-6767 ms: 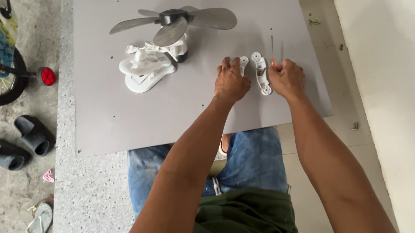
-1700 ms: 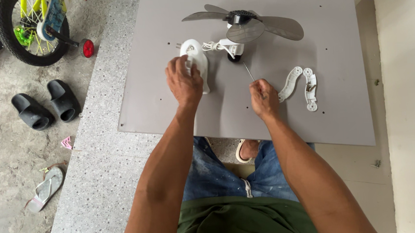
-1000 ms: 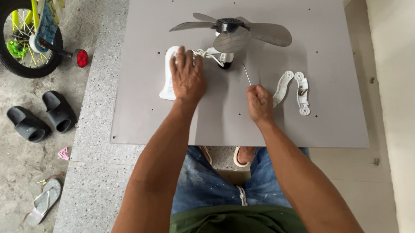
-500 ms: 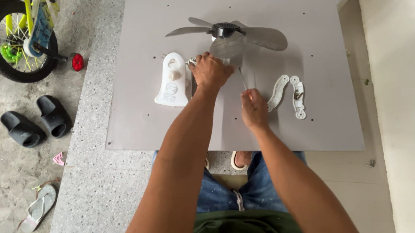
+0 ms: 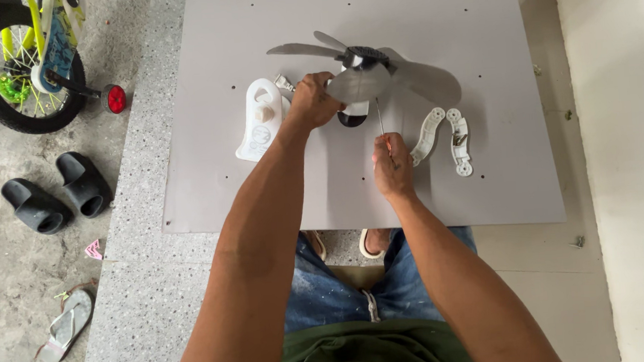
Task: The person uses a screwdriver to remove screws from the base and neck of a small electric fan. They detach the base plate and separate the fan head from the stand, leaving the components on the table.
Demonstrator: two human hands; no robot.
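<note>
The left hand (image 5: 315, 100) grips the fan (image 5: 364, 76), while the right hand (image 5: 393, 170) pinches a screwdriver (image 5: 381, 120) pointing up toward it.

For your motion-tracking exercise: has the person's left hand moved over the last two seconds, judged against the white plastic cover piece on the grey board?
Yes. The left hand left the white plastic cover piece and moved rightward to the grey fan.

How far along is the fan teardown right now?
Looks done: the white housing shell and two white curved strips lie apart on the grey board. In hand: the left hand grips the motor body under the grey blades, while the right hand holds a thin screwdriver pointed at it. Left: the blades are not yet off the motor.
</note>
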